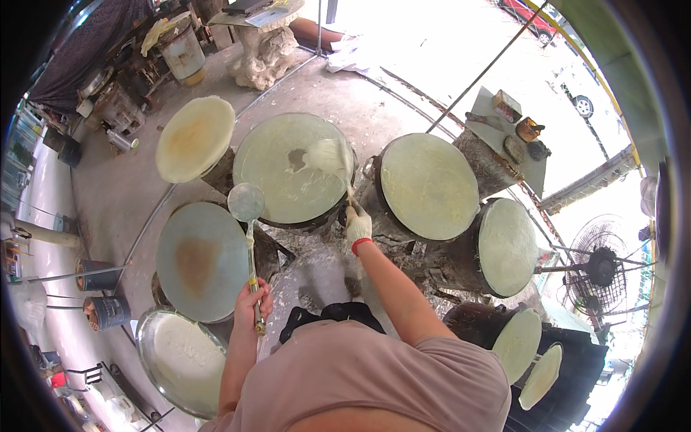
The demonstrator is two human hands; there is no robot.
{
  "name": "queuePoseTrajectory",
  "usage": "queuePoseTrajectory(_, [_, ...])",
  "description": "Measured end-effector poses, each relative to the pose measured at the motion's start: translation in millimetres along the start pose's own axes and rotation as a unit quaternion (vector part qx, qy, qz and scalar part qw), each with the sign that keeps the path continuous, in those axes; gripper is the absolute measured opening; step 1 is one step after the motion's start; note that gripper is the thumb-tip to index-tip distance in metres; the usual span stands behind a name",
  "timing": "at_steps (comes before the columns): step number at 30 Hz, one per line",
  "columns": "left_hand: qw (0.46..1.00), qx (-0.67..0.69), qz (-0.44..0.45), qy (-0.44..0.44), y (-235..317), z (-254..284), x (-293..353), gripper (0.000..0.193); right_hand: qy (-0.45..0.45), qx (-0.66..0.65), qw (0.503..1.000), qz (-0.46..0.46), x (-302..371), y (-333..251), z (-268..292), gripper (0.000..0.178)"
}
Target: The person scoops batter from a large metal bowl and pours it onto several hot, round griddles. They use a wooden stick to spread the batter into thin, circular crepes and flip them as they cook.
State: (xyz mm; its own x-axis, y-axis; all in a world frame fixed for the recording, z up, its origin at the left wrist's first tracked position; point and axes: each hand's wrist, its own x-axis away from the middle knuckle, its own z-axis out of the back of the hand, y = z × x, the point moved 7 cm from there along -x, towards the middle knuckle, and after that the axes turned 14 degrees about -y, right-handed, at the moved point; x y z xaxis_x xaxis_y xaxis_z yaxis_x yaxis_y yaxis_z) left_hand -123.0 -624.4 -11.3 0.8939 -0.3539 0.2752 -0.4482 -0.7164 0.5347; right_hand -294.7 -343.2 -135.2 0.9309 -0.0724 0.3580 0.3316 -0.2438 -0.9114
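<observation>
While the left hand (259, 301) is gripping a ladle (246, 202) by its long handle, the ladle's bowl is hovering by the lower left edge of the middle griddle (270, 173); whether it is touching, I cannot tell. The gloved right hand (356, 222) is closing around the handle of a pale paddle (329, 155), whose blade is lying over that griddle's right side, beside a darker patch (296, 160). A brown-centred griddle (227, 288) and a metal basin (146, 351) holding pale batter (183, 353) are standing left of the person.
</observation>
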Motion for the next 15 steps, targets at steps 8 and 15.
queuePoseTrajectory(8, [1.0,0.004,0.019,0.013,-11.4,-5.7,-20.0,0.017,-0.044,0.147,0.985,0.081,-47.3,-30.9,27.2,0.038])
queuePoseTrajectory(15, [0.997,0.031,0.05,0.046,-34.7,-27.5,-35.8,0.011,-0.191,0.258,0.946,0.043,-100.5,-31.4,6.0,0.033])
